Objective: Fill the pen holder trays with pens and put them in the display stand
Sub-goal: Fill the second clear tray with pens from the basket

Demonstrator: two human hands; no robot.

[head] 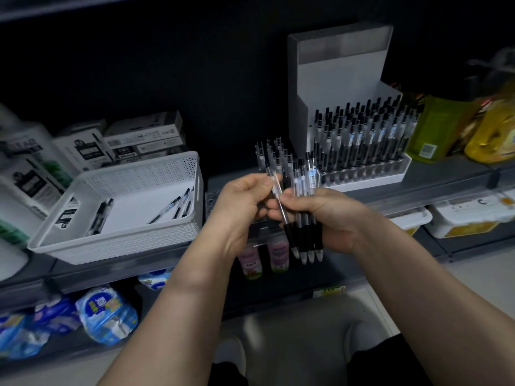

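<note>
On the grey shelf (451,174), a white plastic basket (139,174) with perforated walls sits at the left, and a few loose pens (178,204) lie flat on its smooth floor. To the right stands the display stand (340,79), a boxy grey piece with a tall back panel. At its foot is a white tray (370,179) packed with rows of upright pens (362,135), clear-barrelled with black caps. Between basket and stand, a clear tray (213,201) with round holes in its top is partly hidden behind the hands, and a small cluster of standing pens (274,154) rises from about that spot. The left hand (242,199) pinches a single pen (278,199) between thumb and forefinger, the pen slanting down across the other hand. The right hand (320,213) has its fingers curled round a bundle of pens (306,235), tips pointing down, black rubber grips and pale cone tips showing below the fist. Behind the basket are stacked cardboard boxes (145,135) printed in black and white. Beside the stand are a green pouch (437,129) and a yellow bottle (490,129), both glossy. The lower shelf holds blue film-wrapped packs (106,313), two pink-labelled bottles (250,263) and white tubs (468,218). The back wall is dark and the light is dim.
</note>
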